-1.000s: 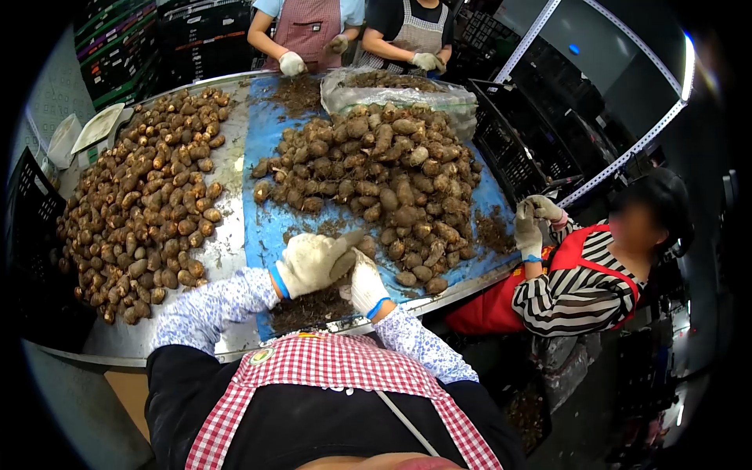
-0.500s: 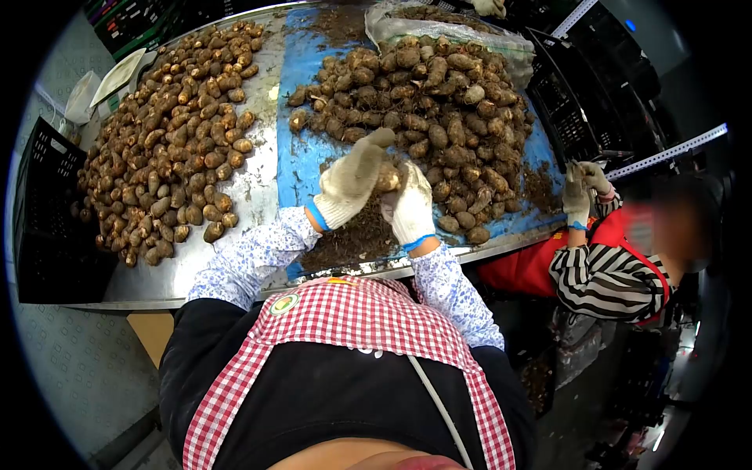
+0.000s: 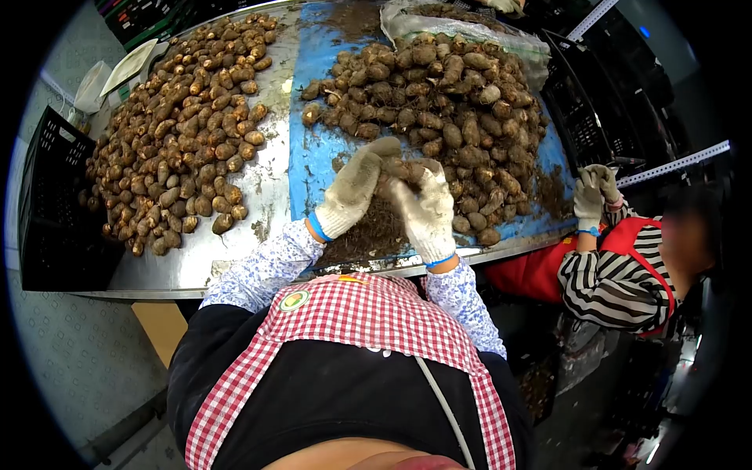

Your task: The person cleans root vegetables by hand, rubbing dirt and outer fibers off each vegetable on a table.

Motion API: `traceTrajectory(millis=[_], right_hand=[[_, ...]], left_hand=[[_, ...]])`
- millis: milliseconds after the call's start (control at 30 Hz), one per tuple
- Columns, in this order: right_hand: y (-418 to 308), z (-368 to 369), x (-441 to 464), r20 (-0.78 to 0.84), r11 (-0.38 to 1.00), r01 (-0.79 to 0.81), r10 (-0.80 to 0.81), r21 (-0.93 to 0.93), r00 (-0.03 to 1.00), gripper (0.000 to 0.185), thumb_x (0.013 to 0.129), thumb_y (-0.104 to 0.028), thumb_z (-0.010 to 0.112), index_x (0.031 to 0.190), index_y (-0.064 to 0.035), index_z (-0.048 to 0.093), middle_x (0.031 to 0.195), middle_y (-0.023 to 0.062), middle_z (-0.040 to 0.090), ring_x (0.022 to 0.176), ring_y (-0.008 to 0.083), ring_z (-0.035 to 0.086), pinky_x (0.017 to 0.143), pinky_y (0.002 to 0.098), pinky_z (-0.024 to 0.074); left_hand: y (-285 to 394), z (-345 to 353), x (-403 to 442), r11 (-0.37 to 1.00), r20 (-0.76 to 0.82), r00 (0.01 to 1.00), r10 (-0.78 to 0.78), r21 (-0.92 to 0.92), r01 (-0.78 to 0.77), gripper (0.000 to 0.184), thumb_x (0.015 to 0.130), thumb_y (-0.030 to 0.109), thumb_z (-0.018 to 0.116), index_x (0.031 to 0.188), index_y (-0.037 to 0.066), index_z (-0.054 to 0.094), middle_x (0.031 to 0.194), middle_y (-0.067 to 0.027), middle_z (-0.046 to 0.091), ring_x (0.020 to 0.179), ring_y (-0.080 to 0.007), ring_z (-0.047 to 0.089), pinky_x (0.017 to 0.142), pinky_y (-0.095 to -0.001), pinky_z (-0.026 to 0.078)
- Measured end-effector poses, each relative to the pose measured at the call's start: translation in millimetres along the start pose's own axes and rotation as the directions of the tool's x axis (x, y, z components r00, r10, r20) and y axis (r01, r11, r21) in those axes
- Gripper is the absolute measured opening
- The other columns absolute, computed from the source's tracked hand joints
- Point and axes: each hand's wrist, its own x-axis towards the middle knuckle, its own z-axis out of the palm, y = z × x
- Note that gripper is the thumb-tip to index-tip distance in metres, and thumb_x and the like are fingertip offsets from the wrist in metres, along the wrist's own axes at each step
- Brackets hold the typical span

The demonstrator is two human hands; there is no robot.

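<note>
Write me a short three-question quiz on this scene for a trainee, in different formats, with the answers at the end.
1. Multiple choice: the larger tubers' heap in front of the right hand lies mainly on:
A) a wooden board
B) a blue sheet
C) a wire rack

2. True or false: a tuber is between the right hand and the left hand, both gloved.

3. Fill in the blank: the co-worker at the right wears a striped top and a ____ apron.

Key: 1. B; 2. True; 3. red
</note>
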Motion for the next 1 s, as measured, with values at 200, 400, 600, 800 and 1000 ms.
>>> traceTrajectory(millis=[200,400,600,800,1000], right_hand=[[76,11,1,-0.019,0.978,-0.078,0.076,-0.193,0.997,0.017,0.094,-0.014,0.06,0.092,0.0027,0.061,0.079,0.0156,0.062,0.069,0.0236,0.062,0.06,0.0339,0.0483],[73,-1,-22,0.074,0.846,0.325,-0.325,-0.422,0.943,0.013,0.094,-0.01,0.059,0.099,0.0007,0.064,0.092,0.0187,0.065,0.077,0.0252,0.066,0.063,0.0356,0.0528],[33,5,-16,0.166,0.989,-0.148,0.147,-0.008,0.975,0.021,0.091,-0.021,0.063,0.088,-0.0001,0.061,0.082,0.0178,0.064,0.077,0.0327,0.064,0.065,0.0393,0.0506],[19,5,-6,0.251,0.982,-0.15,0.175,-0.114,0.952,0.019,0.091,-0.02,0.062,0.088,-0.0011,0.062,0.083,0.0178,0.062,0.078,0.0337,0.063,0.068,0.0395,0.0498],[45,-4,-9,0.146,0.954,-0.179,0.218,-0.239,0.965,0.031,0.093,-0.018,0.061,0.118,-0.0007,0.06,0.109,0.0166,0.067,0.093,0.0284,0.067,0.084,0.0383,0.0539]], left_hand=[[0,-8,0,0.983,0.005,0.985,-0.173,-0.066,0.173,0.062,0.099,0.048,0.048,0.134,-0.002,0.047,0.122,-0.0152,0.06,0.088,-0.0221,0.066,0.081,-0.0302,0.058],[5,-5,-8,0.798,-0.239,0.825,-0.512,-0.487,0.355,0.061,0.092,0.062,0.052,0.119,0.008,0.06,0.102,-0.0071,0.066,0.085,-0.0147,0.067,0.062,-0.0287,0.061],[-10,6,-8,0.99,-0.232,0.972,-0.041,0.124,0.072,0.056,0.096,0.058,0.048,0.12,0.008,0.059,0.11,-0.0078,0.065,0.092,-0.0159,0.065,0.069,-0.0316,0.057],[0,3,-6,0.663,-0.245,0.664,-0.706,-0.558,0.499,0.054,0.101,0.053,0.037,0.109,0.005,0.06,0.081,-0.0071,0.06,0.056,-0.0144,0.05,0.045,-0.0272,0.042],[7,6,-2,0.442,-0.206,0.47,-0.858,-0.762,0.473,0.052,0.102,0.049,0.027,0.098,0.005,0.056,0.058,-0.0037,0.047,0.033,-0.0125,0.029,0.027,-0.0243,0.024]])
